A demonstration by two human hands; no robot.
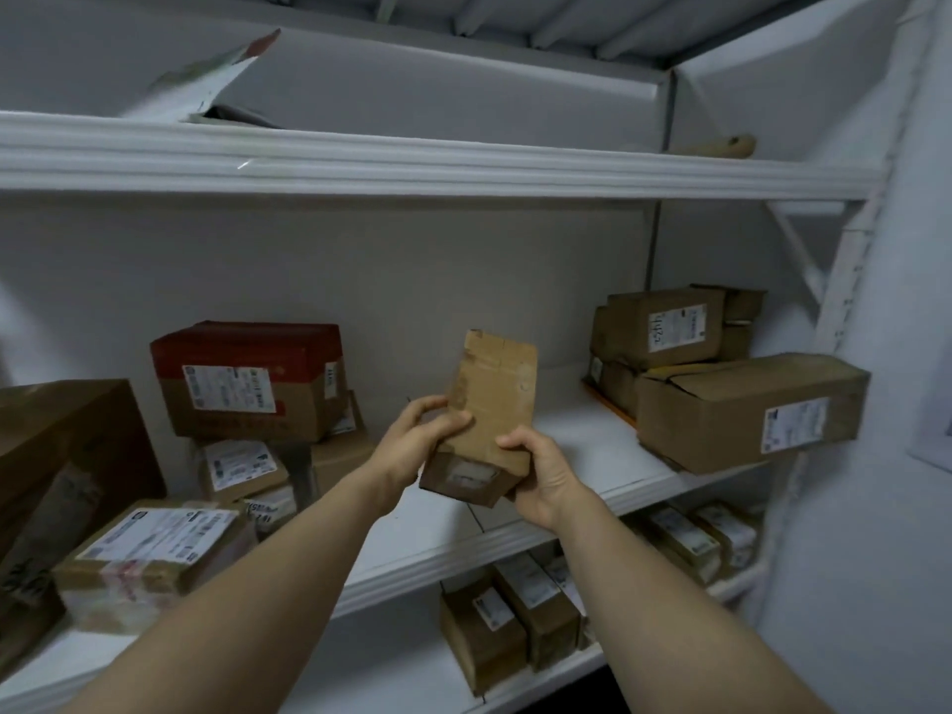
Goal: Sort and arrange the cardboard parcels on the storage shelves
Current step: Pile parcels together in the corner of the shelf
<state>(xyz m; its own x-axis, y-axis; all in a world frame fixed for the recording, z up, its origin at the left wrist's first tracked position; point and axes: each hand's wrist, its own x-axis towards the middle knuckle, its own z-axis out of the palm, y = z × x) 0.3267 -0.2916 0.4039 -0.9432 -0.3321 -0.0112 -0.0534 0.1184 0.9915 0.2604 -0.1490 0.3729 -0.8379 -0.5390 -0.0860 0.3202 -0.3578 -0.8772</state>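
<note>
Parcel (492, 404): slim, brown, held upright in the air over the front edge of the middle shelf (582, 435), at the bare stretch between two piles. Left hand (417, 440) grips its lower left side, fingers curled round the edge. Right hand (541, 471) grips the lower right corner, thumb on the face. Label on the near end is blurred, unreadable.

Left end of shelf: red-topped box (247, 378) stacked on smaller boxes, a flat labelled parcel (154, 548) at the front edge, and a big brown box (67, 456) cut off by the frame.

Right end: long box (747, 409) overhanging the front edge, with a stack (664, 327) behind it at the back corner.

Lower shelf (402, 657): a row of parcels (536, 605), partly hidden by the right forearm.

Top shelf: white mailer (206, 90) on the left, tan roll (721, 145) on the right, both partly hidden by the shelf's front edge.
</note>
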